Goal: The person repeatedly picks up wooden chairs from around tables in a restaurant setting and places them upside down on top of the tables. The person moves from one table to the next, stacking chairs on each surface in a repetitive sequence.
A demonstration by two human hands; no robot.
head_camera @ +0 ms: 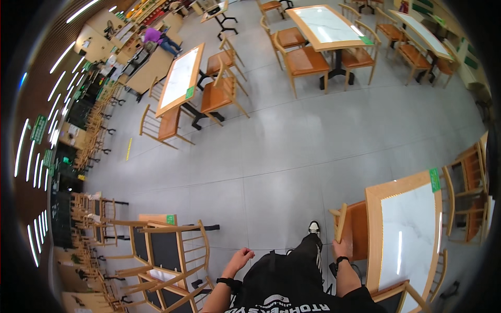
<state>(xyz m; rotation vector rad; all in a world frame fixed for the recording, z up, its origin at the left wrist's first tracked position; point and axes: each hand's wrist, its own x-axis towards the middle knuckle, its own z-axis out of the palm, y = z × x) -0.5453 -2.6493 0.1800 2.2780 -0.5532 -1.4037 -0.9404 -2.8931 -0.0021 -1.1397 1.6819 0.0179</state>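
Observation:
At the right, my right hand (341, 249) grips the wooden backrest (341, 225) of a chair with an orange-brown seat (355, 231). That chair stands upright, its seat partly under the edge of a wood-framed table with a white marble-look top (409, 227). My left hand (242, 258) hangs beside my body, fingers curled, with nothing visible in it. Left of it, upturned wooden chairs (166, 244) rest on another table, black seat undersides showing. One more upturned chair (405, 291) lies on the near end of the right table.
Ahead on the grey tiled floor (274, 148) stand a table (180, 78) and another table (327, 25), both with upright chairs around them. A person in a purple top (154, 36) leans at a counter (150, 70). More upturned chairs (96, 129) line the left side.

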